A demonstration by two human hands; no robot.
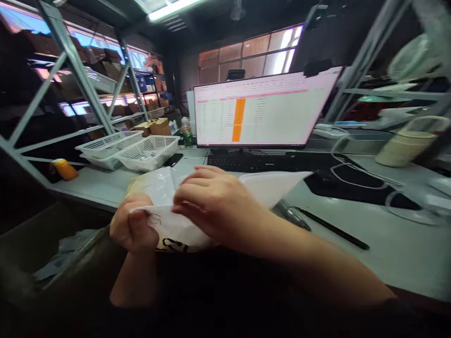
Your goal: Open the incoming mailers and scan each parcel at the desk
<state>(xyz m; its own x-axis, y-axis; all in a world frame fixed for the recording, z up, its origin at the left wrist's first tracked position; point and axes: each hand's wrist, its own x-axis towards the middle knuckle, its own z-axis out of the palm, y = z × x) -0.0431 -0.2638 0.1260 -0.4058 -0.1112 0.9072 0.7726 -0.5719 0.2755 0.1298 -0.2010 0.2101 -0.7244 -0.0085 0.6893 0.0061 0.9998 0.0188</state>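
I have the left hand (134,227) clamped on the edge of a white sheet (176,223), thumb on top, fingers curled under. Right hand (214,195) is bent over the same sheet, fingertips at its edge; from here I can't tell whether they pinch or only touch. Yellowish-white package (160,188), glossy on top, black marks on its near side, sits between the hands, partly covered by them. A white flap (278,185) sticks out beyond the right wrist; can't tell if it's one piece with the sheet. Low left of the left hand, I get a dark bin (24,220) with crumpled plastic scraps. Right of the right hand, on the bench (398,253): a blurry grey object (292,213) and a thin black stick (334,230). Past the hands: black keyboard (243,162) ahead, white baskets (148,152) ahead-left, black mat (352,180) ahead-right. Further off, bottle (186,132), then monitor (278,117) showing a spreadsheet with an orange column.
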